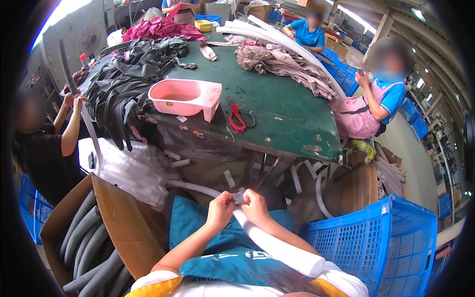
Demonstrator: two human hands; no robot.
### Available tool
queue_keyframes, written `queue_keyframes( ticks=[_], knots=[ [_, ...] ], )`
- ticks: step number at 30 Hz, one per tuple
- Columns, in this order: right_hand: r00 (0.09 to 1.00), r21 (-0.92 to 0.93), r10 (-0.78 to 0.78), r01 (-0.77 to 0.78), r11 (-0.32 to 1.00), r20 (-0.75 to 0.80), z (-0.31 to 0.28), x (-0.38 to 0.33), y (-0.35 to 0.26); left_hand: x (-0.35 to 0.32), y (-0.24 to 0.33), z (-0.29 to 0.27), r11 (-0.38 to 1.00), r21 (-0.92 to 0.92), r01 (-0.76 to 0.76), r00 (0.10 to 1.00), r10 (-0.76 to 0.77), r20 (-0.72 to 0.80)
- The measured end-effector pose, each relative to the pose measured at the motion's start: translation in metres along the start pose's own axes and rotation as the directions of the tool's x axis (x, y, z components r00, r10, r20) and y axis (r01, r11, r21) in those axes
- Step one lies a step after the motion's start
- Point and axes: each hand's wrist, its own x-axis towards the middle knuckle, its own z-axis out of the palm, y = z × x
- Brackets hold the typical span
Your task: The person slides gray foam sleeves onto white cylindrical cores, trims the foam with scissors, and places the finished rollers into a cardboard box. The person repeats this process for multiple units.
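A white foam tube [277,245] lies slanted across my lap, its upper end at my hands. My left hand [219,209] and my right hand [255,205] meet at that end. Both pinch a small grey piece of fabric [239,198] over the tube's tip. My lap is covered by a teal apron [198,222]. Ahead stands a green table [277,104] with a pink plastic tub [185,97] and red scissors [237,118] near its front edge.
A cardboard box [116,218] of grey-covered tubes stands at my left, a blue plastic crate [376,237] at my right. Dark grey fabric [126,79] and beige fabric [284,64] are heaped on the table. Other people sit at the left, right and far side.
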Motion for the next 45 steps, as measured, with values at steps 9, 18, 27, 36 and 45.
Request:
queue_keyframes(
  ticks=[9, 18, 27, 36, 45],
  knots=[
    [0.964, 0.075, -0.099, 0.121, 0.990, -0.247, 0.009, 0.009, -0.007, 0.030, 0.021, 0.001, 0.826, 0.549, -0.127, 0.986, 0.168, -0.025],
    [1.000, 0.270, 0.005, 0.001, 0.963, -0.023, 0.005, 0.006, 0.013, 0.019, 0.016, -0.013, 0.955, -0.090, 0.284, 0.938, -0.258, 0.231],
    [0.988, 0.109, -0.047, 0.063, 0.992, -0.144, -0.001, 0.012, 0.002, 0.022, 0.031, -0.020, 0.920, -0.087, 0.382, 0.897, -0.346, 0.275],
    [0.997, 0.279, 0.079, -0.074, 0.957, -0.007, -0.001, 0.011, 0.001, 0.025, 0.029, -0.026, 0.956, 0.144, 0.254, 0.918, -0.286, 0.276],
    [0.997, 0.299, 0.073, -0.080, 0.951, 0.036, 0.006, 0.007, 0.002, 0.027, 0.032, -0.028, 0.937, 0.253, 0.240, 0.933, -0.295, 0.207]
  ],
)
